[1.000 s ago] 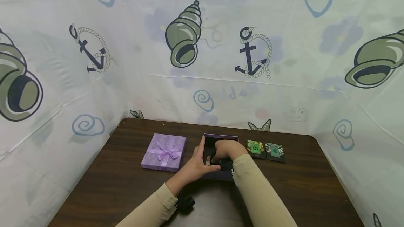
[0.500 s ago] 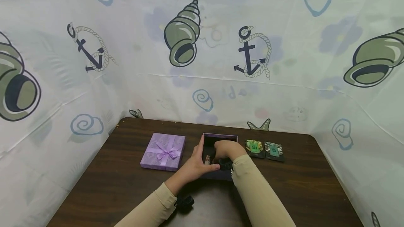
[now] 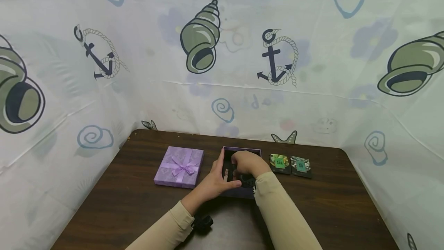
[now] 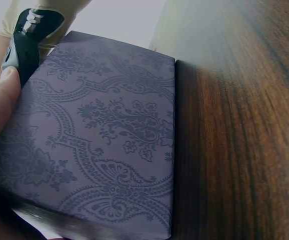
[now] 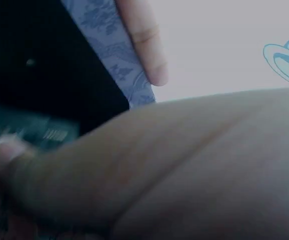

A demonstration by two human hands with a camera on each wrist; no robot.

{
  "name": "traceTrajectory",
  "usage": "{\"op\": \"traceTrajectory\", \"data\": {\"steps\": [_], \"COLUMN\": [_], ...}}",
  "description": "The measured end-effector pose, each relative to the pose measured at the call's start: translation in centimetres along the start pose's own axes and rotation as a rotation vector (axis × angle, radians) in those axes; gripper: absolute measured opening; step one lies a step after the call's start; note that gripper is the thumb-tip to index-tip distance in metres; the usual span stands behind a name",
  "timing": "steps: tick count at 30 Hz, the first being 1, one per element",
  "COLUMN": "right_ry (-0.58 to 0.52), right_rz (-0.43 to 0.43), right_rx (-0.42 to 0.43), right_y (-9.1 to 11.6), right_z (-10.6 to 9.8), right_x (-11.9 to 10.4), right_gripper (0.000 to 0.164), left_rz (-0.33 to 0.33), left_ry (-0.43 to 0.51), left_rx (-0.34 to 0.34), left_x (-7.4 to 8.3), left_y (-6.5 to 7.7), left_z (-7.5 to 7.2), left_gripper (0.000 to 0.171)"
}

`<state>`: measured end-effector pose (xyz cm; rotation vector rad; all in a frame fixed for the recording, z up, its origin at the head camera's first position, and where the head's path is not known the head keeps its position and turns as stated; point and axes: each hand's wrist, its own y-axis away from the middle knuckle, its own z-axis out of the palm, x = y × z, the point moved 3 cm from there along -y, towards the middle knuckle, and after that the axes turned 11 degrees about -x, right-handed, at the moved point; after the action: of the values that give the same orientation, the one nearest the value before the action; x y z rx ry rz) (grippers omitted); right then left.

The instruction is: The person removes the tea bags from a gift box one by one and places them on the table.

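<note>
On the table [image 3: 329, 211], at left, lies the lid [image 3: 178, 167]; beside it the left hand [image 3: 213, 182] rests straight fingers along the left wall of the box [image 4: 99, 130]. Inside, the right hand [image 3: 250, 163] pinches a green packet [image 5: 49, 131]. Right of the box lie two cards [image 3: 280, 164].

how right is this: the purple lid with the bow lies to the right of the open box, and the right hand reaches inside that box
One slip: the purple lid with the bow lies left of the open box, as the head view shows. The right hand does reach inside.
</note>
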<state>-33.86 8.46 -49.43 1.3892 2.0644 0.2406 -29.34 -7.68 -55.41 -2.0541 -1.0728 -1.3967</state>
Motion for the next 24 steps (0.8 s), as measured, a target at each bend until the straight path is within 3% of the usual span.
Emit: {"op": "traceTrajectory", "data": {"steps": [3, 6, 9, 16, 24], "right_ry": [-0.009, -0.052, -0.088, -0.081, -0.193], "right_rz": [-0.034, -0.069, -0.095, -0.167, -0.076], "right_rx": [0.034, 0.043, 0.064, 0.238, 0.402], "right_y": [0.3, 0.5, 0.8, 1.2, 1.9], "right_z": [-0.3, -0.5, -0.7, -1.4, -1.6], "right_x": [-0.4, -0.8, -1.2, -1.9, -2.6], "right_gripper": [0.008, 0.019, 0.020, 0.017, 0.014], "left_rz": [0.004, -0.006, -0.006, 0.000, -0.004], "left_ry": [-0.006, -0.022, -0.025, -0.011, -0.008], "left_rx": [0.001, 0.002, -0.002, 0.002, -0.005], "left_x": [-0.1, -0.1, -0.2, -0.2, 0.0], "left_y": [0.0, 0.0, 0.0, 0.0, 0.0], "left_z": [0.0, 0.0, 0.1, 0.0, -0.1], "left_gripper": [0.137, 0.135, 0.134, 0.136, 0.140]}}
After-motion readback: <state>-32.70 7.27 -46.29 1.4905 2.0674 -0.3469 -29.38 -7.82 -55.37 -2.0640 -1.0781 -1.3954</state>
